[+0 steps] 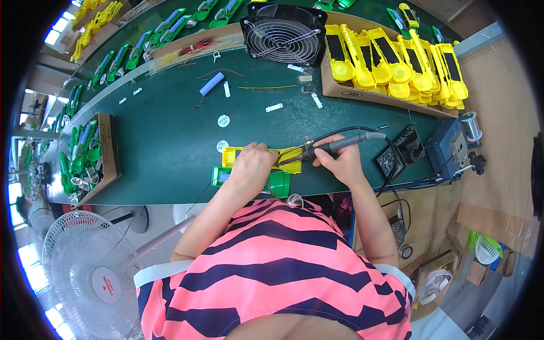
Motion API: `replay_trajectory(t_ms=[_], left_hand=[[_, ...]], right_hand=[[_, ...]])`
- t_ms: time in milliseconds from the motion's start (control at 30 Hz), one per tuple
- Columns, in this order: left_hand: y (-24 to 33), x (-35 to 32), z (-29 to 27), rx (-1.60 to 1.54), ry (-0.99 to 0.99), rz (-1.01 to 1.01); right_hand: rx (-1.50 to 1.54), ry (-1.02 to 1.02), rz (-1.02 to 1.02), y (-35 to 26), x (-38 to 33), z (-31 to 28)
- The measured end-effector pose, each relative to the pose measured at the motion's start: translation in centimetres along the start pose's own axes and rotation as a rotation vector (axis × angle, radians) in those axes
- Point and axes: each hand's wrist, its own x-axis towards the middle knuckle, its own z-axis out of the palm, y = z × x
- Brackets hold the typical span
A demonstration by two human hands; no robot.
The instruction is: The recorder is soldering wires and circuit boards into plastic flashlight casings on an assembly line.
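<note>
Near the table's front edge lies a yellow plastic casing half (293, 165), open side up. My left hand (253, 168) is closed over its middle and steadies it; its fingertips are partly hidden. Between thumb and fingers of my right hand (343, 161) is a soldering iron (347, 142), its handle slanting up to the right. The iron's tip points left into the casing, close to my left fingertips. Below the yellow part, against my body, sits a green plastic casing (280, 185), partly covered by my left hand and wrist. A clear reflector cup (295, 200) shows at its lower edge.
A cardboard box (362, 97) of yellow casings and a black fan (285, 38) stand at the back. Right are a soldering station (447, 148) and black iron stand (400, 153). A blue battery cell (212, 84) lies mid-table. Left is a box (107, 152) of green casings.
</note>
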Motion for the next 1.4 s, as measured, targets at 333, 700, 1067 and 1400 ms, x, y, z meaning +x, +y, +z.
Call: replay_trajectory(t_ms=[333,700,1067,1400], left_hand=[[0.0,-0.1,0.3,0.026,0.024,-0.008],[0.2,0.1,0.1,0.01,-0.003,-0.018],[0.2,-1.9,-4.8,-0.091,0.159,-0.154],[0.8,-2.5,2.3,-0.421,0.583,-0.133]], right_hand=[[-0.015,0.156,-0.152,-1.5,-2.6,0.6],[-0.504,-0.069,-0.22,1.2,-5.2,5.7],[-0.523,-0.035,-0.328,2.1,-4.4,4.8],[-0.626,-0.112,-0.294,-0.4,-1.8,2.7]])
